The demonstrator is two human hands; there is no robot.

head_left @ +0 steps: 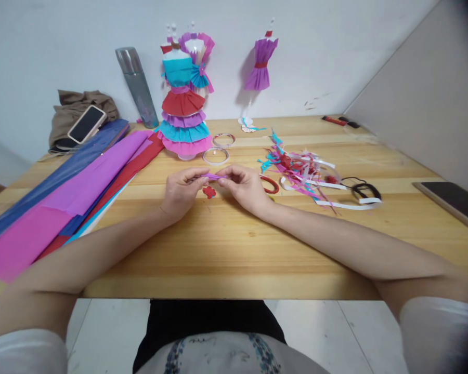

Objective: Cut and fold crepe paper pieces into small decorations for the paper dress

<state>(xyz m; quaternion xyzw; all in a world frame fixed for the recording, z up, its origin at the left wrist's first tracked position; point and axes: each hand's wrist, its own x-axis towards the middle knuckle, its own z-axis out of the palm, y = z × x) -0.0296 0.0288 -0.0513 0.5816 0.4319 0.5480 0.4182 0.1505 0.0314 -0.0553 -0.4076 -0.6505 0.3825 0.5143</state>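
Note:
A thin purple strip of crepe paper (213, 177) is stretched between my two hands, just above the table. My left hand (182, 191) pinches its left end, and my right hand (245, 188) pinches the other end. Just below the strip, a small red paper piece (209, 192) lies on the wood. Close behind my hands are two rings of tape, a white roll (216, 156) and a reddish one (223, 139). A red ring (269, 184) sits beside my right hand, partly hidden by it.
Mini dress forms wear layered crepe-paper dresses (184, 104) and a purple dress (261, 65). Folded crepe sheets (89, 179), a phone (87, 124) and a steel flask (137, 88) stand left. Paper scraps (296, 169), a black cord (365, 191) and a dark flat device (454, 202) lie right.

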